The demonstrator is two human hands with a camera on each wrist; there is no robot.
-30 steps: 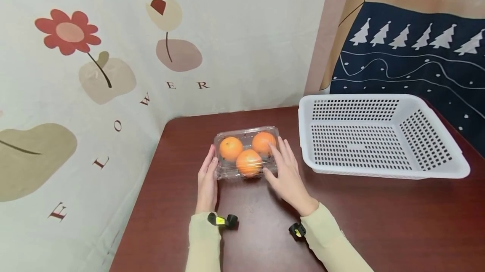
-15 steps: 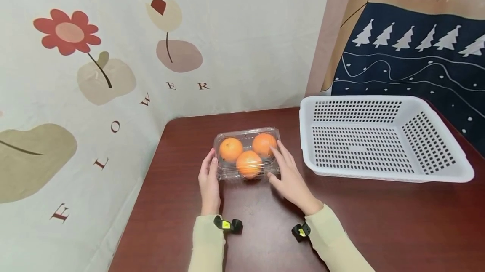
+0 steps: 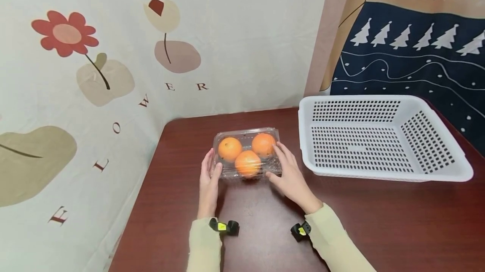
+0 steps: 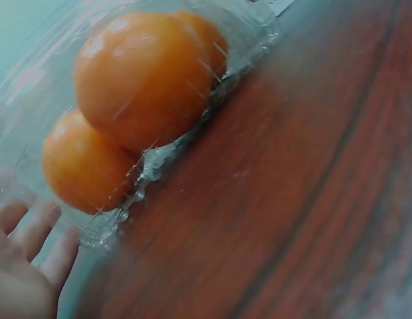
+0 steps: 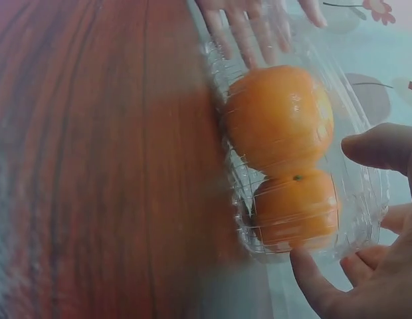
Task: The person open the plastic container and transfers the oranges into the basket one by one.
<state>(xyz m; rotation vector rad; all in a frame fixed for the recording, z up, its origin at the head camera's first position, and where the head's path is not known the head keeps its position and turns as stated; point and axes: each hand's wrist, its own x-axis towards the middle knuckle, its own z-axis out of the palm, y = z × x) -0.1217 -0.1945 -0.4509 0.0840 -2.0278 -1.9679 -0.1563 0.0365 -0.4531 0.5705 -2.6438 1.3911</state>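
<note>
A transparent plastic clamshell box sits on the table in the head view with three oranges inside, its lid down over them. At its left end is my left hand, fingers along the side wall and thumb by the near corner. In the left wrist view those fingers reach up at the box's end, fairly straight. My right hand spreads around the right end, fingertips on the lid's edge and thumb by the near corner. The right wrist view shows its fingers spread and loosely bent around the plastic.
A large white perforated basket stands to the right of the box on the dark red wooden table. Cloth with printed flowers hangs behind and left. Dark blue cloth with white trees hangs behind the basket.
My left thumb has spread a little away from the fingers, and my right fingertips have slid slightly toward the lid's right edge. The box and oranges stay in place.
</note>
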